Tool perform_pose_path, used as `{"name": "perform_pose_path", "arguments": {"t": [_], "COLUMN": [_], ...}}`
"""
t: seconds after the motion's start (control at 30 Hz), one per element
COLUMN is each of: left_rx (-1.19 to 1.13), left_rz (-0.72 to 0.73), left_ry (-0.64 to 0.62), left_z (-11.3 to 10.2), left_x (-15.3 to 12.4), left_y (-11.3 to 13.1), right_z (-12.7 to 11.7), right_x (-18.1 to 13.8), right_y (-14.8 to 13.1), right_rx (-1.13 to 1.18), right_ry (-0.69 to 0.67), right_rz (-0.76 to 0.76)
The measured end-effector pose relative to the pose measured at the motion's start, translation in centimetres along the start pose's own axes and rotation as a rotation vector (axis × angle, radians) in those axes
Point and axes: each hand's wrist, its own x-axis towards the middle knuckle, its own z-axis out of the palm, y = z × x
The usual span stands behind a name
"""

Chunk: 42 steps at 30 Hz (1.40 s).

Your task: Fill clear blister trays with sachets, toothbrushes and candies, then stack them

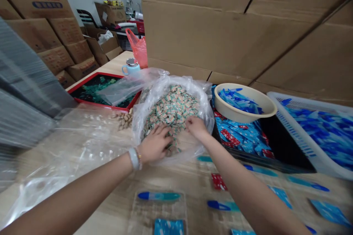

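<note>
A clear plastic bag (205,104), its rim folded outward, stands full of small beige and green square packets (175,102). My left hand (154,142), with a pale band and a beaded bracelet at the wrist, reaches over the near left rim. Its fingers are apart and lie on the packets, holding nothing that shows. At the near right side of the bag, my right hand (196,127) touches the packets with its fingers curled together. What those fingers hold, if anything, is hidden. Clear trays with blue pens (159,196) and blue sachets (168,226) lie nearer.
Right of the bag, a cream basin (245,116) of blue pens rests above a black tray (289,150) with blue and red sachets. Beyond it is a white basket (303,147) of pens. A red-rimmed tray (107,108) and a blue mug (131,68) stand left; cardboard (220,36) rises behind.
</note>
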Motion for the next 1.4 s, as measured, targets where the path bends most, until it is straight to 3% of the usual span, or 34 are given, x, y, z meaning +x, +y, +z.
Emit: {"name": "perform_pose_path", "arguments": {"t": [0.1, 0.13, 0.27, 0.4, 0.53, 0.7, 0.8, 0.87, 0.97, 1.13, 1.3, 1.4], "left_rx": [0.003, 0.015, 0.123, 0.232, 0.229, 0.097, 0.068, 0.038, 0.041, 0.11, 0.098, -0.004], "left_rz": [0.042, -0.008, -0.147, -0.192, -0.186, 0.172, 0.133, 0.114, 0.06, -0.078, 0.026, -0.03], "left_ry": [-0.029, -0.054, -0.075, -0.059, -0.028, -0.063, -0.065, -0.039, 0.025, 0.07, 0.03, 0.042], "left_z": [2.5, 3.5, 5.8, 5.0, 3.9, 4.0, 3.0, 1.9, 0.9, 2.4, 3.1, 2.7], "left_x": [4.3, 5.6, 7.1, 4.7, 3.6, 1.9, 0.9, 1.5, 5.1, 11.0, 9.3, 7.7], "left_y": [2.8, 3.4, 2.6, -0.4, -0.7, 0.4, -0.1, -0.4, -0.7, -1.4, -1.4, -1.1], "right_z": [-0.5, -0.4, 0.0, -0.4, -0.3, 0.4, 0.4, 0.4, 0.6, 0.5, -0.3, -0.4], "right_x": [2.2, 2.6, 2.3, 1.1, 0.6, -0.4, -0.5, -0.2, 0.7, 1.3, -0.3, -1.1], "right_y": [1.3, 1.7, 3.9, 5.5, 5.4, 4.4, 4.1, 3.6, 2.7, 2.9, 4.7, 4.9], "right_rx": [0.064, 0.082, 0.072, 0.064, 0.059, -0.104, -0.213, -0.26, -0.319, -0.408, -0.369, -0.348], "right_ry": [0.221, 0.257, 0.319, 0.316, 0.293, 0.098, 0.15, 0.209, 0.222, 0.1, -0.036, -0.046], "right_rz": [0.025, 0.044, 0.093, 0.08, 0.048, -0.044, -0.046, -0.115, -0.171, -0.096, -0.194, -0.191]}}
